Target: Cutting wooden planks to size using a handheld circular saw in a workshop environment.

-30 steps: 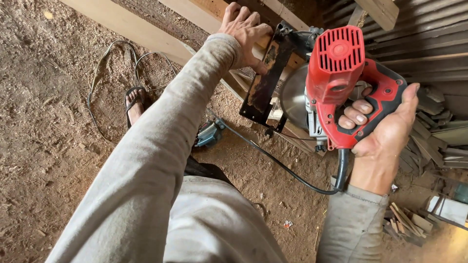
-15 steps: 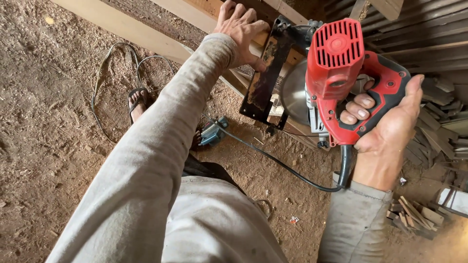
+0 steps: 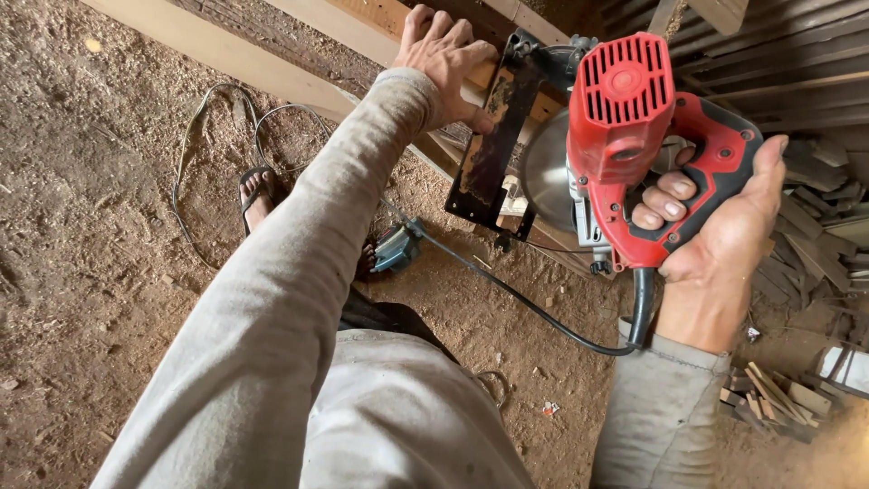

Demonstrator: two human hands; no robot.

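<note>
Saw: a red plastic-bodied circular saw with black handle trim (image 3: 634, 136) is held up in the air at the right of the scene, above the sawdust floor, its round steel blade (image 3: 546, 172) and dark flat base plate (image 3: 489, 154) turned toward the timber at the far side.
Handling: it looks heavy and rigid, with most of the weight in the motor housing; the moulded handle is the sound place to grip, well away from the exposed, sharp blade.
Right hand: the right hand (image 3: 715, 244) is clamped round the saw's handle, fingers (image 3: 665, 195) curled through the grip opening and thumb laid along the outside.
Left hand: the left hand (image 3: 444, 59) lies on the pale wooden plank (image 3: 362, 27) at the far side, fingers spread and bent over its top, just beside the base plate; whether it touches the plate cannot be told.
Cord: a black power cable (image 3: 525, 303) runs from under the handle down and left across the ground to a small teal tool (image 3: 398, 246) lying in the dust.
Ground: loose grey cable (image 3: 195, 154) lies coiled at the left near a sandalled foot (image 3: 258, 195); offcuts of wood (image 3: 769, 394) are heaped at the near right.
</note>
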